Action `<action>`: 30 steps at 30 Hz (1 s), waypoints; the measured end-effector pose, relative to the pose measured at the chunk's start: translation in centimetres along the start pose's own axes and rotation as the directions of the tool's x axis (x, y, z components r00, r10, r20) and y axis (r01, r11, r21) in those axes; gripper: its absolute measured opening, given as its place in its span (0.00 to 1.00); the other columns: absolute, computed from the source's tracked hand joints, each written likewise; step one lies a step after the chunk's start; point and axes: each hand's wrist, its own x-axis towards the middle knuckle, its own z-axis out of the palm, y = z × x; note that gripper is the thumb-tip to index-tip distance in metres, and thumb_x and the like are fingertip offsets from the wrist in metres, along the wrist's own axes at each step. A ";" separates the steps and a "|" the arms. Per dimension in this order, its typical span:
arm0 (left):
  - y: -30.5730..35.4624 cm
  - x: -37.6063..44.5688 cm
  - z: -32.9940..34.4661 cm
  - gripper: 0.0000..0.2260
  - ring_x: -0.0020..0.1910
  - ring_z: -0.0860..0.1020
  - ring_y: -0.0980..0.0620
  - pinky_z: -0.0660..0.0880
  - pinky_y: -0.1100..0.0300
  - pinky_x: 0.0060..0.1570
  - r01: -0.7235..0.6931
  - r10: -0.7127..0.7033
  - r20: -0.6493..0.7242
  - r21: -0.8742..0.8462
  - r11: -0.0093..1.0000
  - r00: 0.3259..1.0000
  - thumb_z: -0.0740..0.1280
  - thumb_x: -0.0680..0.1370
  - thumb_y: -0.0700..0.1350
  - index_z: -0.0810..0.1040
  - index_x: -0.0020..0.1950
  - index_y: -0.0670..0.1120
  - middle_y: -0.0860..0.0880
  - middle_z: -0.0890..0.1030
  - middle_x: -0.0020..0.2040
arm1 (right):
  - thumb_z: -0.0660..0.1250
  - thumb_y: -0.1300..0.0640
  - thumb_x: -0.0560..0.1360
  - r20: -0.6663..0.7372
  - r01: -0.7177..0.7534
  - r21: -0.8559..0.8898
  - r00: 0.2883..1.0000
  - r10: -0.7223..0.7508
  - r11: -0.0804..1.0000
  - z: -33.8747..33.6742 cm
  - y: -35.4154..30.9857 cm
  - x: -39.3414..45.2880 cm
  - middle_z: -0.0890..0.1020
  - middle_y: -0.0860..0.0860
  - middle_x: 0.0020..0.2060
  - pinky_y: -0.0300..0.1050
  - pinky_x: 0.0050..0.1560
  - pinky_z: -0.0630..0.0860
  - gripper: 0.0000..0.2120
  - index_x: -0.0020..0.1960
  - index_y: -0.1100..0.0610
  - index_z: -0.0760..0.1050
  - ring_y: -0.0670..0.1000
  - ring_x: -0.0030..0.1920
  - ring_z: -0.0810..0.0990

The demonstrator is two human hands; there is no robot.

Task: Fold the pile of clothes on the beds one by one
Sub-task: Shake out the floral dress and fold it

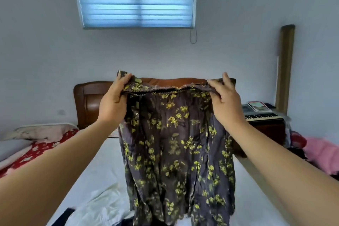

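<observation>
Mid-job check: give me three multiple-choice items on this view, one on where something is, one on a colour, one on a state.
1. Where is the keyboard?
A. right of the headboard
B. under the window
C. on the bed

2. What colour are the flowers on the dark garment?
A. pink
B. yellow
C. white

3. How is the garment held?
A. flat on the bed
B. one hand only
C. hanging from both hands

Key: 1 A, it stands beside the headboard. 2 B, yellow print. 3 C, left hand and right hand each keep a grip on its top edge.
</observation>
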 end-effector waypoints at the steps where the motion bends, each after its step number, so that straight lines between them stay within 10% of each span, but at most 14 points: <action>1: -0.3 -1.3 -0.5 0.31 0.71 0.62 0.58 0.60 0.65 0.67 -0.043 0.042 0.009 0.115 0.992 0.999 0.57 0.77 0.31 0.66 0.72 0.60 0.59 0.60 0.75 | 0.60 0.64 0.79 0.036 0.005 -0.042 0.999 -0.004 0.999 -0.2 0.2 -1.2 0.54 0.51 0.77 0.31 0.66 0.52 0.19 0.69 0.52 0.71 0.49 0.75 0.56; 6: -3.6 -12.4 -2.2 0.30 0.73 0.65 0.50 0.71 0.54 0.59 -0.229 0.005 0.387 0.537 0.812 0.922 0.61 0.77 0.35 0.59 0.77 0.53 0.56 0.54 0.77 | 0.58 0.62 0.79 0.301 -0.026 -0.322 0.945 0.129 0.946 0.5 2.3 -12.5 0.63 0.52 0.74 0.47 0.60 0.70 0.18 0.67 0.52 0.72 0.56 0.68 0.69; 10: -5.4 -23.9 -3.2 0.27 0.74 0.62 0.52 0.59 0.59 0.69 -0.330 -0.318 0.686 0.637 0.697 0.654 0.57 0.81 0.42 0.52 0.78 0.55 0.55 0.55 0.78 | 0.57 0.59 0.79 0.576 0.021 -0.479 0.762 0.296 0.878 1.0 2.9 -24.9 0.73 0.50 0.61 0.45 0.52 0.72 0.14 0.62 0.53 0.75 0.54 0.60 0.74; 16: -5.7 -39.3 -6.2 0.29 0.68 0.70 0.48 0.70 0.55 0.62 -0.317 -0.515 0.765 0.635 0.705 0.387 0.54 0.78 0.36 0.55 0.77 0.57 0.55 0.58 0.77 | 0.53 0.59 0.81 0.702 0.057 -0.621 0.485 0.522 0.782 -1.3 1.0 -40.9 0.77 0.52 0.55 0.42 0.40 0.67 0.14 0.59 0.54 0.75 0.53 0.54 0.76; 30: 3.9 -63.5 -16.0 0.26 0.62 0.74 0.45 0.71 0.54 0.57 -0.365 -0.553 0.825 0.552 0.750 0.111 0.54 0.76 0.33 0.66 0.70 0.55 0.49 0.75 0.64 | 0.52 0.57 0.81 0.758 0.075 -0.651 0.112 0.642 0.755 -14.6 -6.7 -63.5 0.66 0.48 0.35 0.45 0.42 0.61 0.15 0.35 0.51 0.59 0.51 0.44 0.68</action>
